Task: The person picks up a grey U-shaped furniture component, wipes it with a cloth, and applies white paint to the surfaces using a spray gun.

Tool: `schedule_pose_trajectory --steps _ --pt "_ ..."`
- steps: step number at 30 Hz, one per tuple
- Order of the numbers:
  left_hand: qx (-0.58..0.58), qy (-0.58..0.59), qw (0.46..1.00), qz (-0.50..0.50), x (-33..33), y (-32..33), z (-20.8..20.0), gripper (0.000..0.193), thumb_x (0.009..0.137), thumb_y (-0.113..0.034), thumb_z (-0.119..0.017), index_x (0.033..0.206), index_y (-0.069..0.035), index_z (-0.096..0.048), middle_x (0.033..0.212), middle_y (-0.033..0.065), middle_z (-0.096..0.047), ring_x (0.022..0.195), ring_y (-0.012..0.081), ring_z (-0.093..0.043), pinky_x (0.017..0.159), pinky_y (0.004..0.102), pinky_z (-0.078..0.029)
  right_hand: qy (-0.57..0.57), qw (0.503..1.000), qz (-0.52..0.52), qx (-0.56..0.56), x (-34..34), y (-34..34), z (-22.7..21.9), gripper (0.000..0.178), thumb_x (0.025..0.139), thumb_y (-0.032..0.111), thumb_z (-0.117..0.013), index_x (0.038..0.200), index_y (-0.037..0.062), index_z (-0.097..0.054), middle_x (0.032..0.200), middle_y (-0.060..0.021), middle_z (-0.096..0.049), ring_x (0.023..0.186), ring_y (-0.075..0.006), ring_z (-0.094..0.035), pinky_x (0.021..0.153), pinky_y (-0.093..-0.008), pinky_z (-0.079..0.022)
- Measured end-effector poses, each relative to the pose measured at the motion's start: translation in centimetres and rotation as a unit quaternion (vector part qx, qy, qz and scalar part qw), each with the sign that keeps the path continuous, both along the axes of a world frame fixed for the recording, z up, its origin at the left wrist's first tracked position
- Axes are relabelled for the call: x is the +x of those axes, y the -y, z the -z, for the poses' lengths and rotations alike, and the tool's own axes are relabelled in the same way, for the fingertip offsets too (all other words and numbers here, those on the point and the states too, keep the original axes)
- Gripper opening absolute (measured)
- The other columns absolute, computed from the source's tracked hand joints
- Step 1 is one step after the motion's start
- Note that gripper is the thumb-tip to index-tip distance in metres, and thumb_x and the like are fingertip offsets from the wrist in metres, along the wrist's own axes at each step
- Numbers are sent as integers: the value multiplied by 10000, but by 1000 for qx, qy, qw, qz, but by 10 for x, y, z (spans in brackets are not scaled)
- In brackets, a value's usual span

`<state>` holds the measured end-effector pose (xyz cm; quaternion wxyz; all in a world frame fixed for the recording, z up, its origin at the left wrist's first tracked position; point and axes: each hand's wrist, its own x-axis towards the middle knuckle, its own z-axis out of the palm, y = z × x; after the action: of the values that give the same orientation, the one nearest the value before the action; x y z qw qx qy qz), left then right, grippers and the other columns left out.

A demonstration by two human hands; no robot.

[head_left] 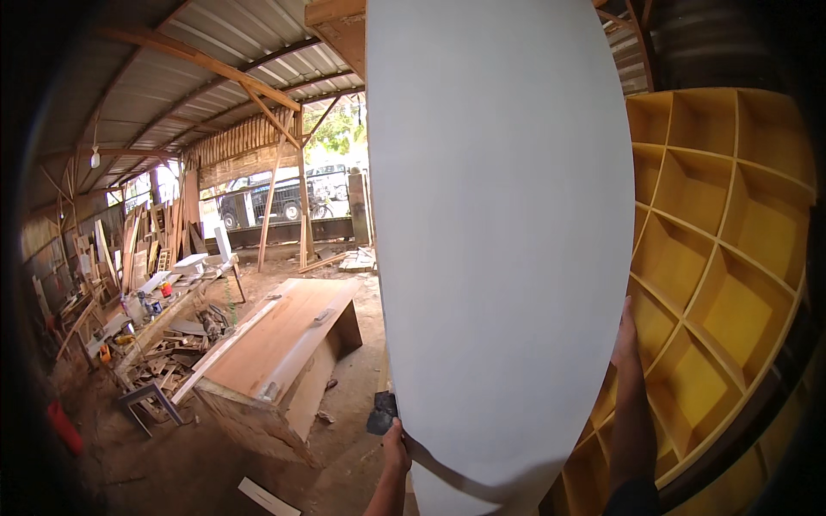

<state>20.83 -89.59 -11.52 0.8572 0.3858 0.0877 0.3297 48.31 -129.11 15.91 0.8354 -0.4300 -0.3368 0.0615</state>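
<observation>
A tall white panel (503, 241) stands upright close in front of me and fills the middle of the view. My left hand (394, 445) is at its lower left edge, closed on a dark grey folded piece that looks like sandpaper (381, 414). That piece sits right beside the panel's edge. On the opposite side, my right hand (626, 340) grips the panel's right edge, its fingers pointing up and partly hidden. A curved shadow falls across the panel's lower part.
Close by on the right is a yellow shelf unit (688, 279) with many square compartments. A wooden cabinet (280, 335) lies on the dirt floor to the left. Behind it are a cluttered workbench (172, 301), scrap wood (176, 357) and leaning boards (142, 245). A grey frame (151, 404) rests nearby.
</observation>
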Motion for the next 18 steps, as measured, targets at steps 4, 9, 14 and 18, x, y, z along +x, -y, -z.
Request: schedule_pose_trajectory --steps 4,9,14,18 --pt "22 -4 999 31 -6 8 -16 542 1074 -454 -481 1307 19 -609 1322 109 -644 1230 214 -582 1071 373 -430 -6 999 33 -12 5 -4 0 841 1035 676 -338 1579 34 -322 1576 -135 -404 1421 -296 -409 1167 -437 -346" --pt "46 -23 999 3 -11 4 -13 556 1056 -487 -512 1289 4 -630 1305 88 -665 1195 204 -610 1056 350 -446 -31 998 50 -35 -5 -14 -7 842 1031 683 -335 1575 40 -338 1575 -125 -409 1416 -291 -417 1171 -429 -344" --pt "120 -112 986 -29 -15 -1 -5 509 1048 -523 -514 1136 -58 -700 989 -15 -648 859 105 -544 763 289 -423 -64 996 66 -14 -7 -10 -5 793 1049 653 -325 1554 45 -382 1543 -105 -454 1387 -268 -453 1159 -393 -360" --pt "164 -148 974 -49 -15 -8 7 510 1053 -553 -482 901 -107 -675 768 -75 -483 694 62 -385 602 266 -288 -39 998 49 5 -9 -6 -3 752 1072 613 -302 1523 24 -423 1500 -113 -500 1360 -265 -488 1152 -384 -364"
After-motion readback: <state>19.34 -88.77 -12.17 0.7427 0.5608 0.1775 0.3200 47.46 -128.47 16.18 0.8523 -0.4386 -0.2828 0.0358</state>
